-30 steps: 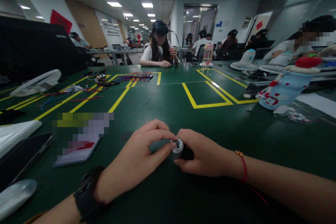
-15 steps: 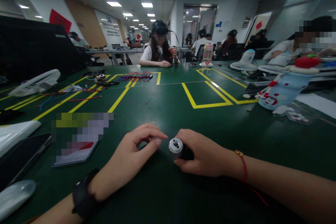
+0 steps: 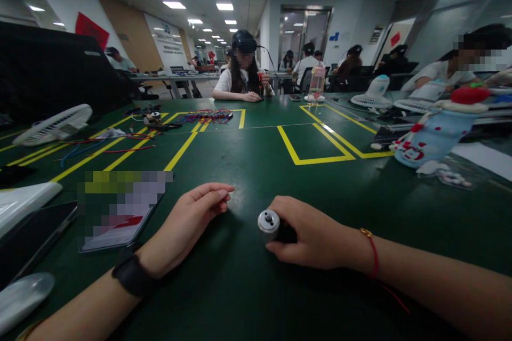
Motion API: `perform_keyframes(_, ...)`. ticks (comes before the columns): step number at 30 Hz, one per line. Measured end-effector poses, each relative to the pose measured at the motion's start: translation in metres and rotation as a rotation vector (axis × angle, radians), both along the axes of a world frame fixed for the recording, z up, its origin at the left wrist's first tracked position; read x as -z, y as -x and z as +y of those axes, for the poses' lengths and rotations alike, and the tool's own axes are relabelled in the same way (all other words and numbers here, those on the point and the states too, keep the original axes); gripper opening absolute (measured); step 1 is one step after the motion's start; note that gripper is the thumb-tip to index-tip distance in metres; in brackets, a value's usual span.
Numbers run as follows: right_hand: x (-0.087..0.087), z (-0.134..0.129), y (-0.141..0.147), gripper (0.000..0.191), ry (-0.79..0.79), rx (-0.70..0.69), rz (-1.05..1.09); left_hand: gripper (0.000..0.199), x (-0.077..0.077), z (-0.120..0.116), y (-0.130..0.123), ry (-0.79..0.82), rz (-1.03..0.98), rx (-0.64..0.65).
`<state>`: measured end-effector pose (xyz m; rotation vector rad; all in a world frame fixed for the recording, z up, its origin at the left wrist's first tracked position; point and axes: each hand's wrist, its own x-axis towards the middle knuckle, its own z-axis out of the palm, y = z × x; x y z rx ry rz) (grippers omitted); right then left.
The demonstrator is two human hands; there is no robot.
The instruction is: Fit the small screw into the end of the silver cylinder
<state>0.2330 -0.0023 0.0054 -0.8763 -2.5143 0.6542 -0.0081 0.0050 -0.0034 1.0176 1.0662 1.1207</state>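
A small cylindrical metal motor [image 3: 268, 224] stands upright on the green table, its silver end face with a short shaft and small holes turned up. My right hand [image 3: 310, 234] is wrapped around its right side, thumb in front and fingers behind. Apart from the motor, to its left and a little above the table, is my left hand [image 3: 202, 210]. Its thumb presses against the index finger and the other fingers curl in. Whether something tiny sits in that pinch cannot be made out.
A phone-like flat slab [image 3: 116, 234], partly blurred out, lies left of my left hand, with a mouse [image 3: 26, 301] nearer me. Wires [image 3: 208, 116] lie farther back. A blue cup [image 3: 434, 133] stands at right. Across the green table [image 3: 236, 154] sits a person [image 3: 242, 72].
My left hand has drawn back left, away from the motor, and its thumb and index finger have come together. My right hand and the motor have stayed in place.
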Motion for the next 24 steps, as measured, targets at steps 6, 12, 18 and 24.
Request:
perform_keyframes(6, 0.0, 0.0, 0.0, 0.026, 0.006, 0.008, -0.014, 0.012, 0.001, 0.0, -0.001, -0.004, 0.024, 0.004)
perform_keyframes(12, 0.001, 0.001, 0.0, 0.026, 0.0, 0.007, -0.022, 0.013, -0.001, -0.003, 0.001, -0.072, 0.222, 0.047)
perform_keyframes(18, 0.003, 0.002, 0.0, 0.027, -0.002, -0.002, -0.003, 0.017, -0.018, -0.014, -0.009, -0.372, 0.626, 0.305)
perform_keyframes(24, 0.005, 0.002, 0.0, 0.024, -0.033, -0.01, -0.004, 0.019, -0.026, -0.02, -0.022, -0.503, 0.729, 0.34)
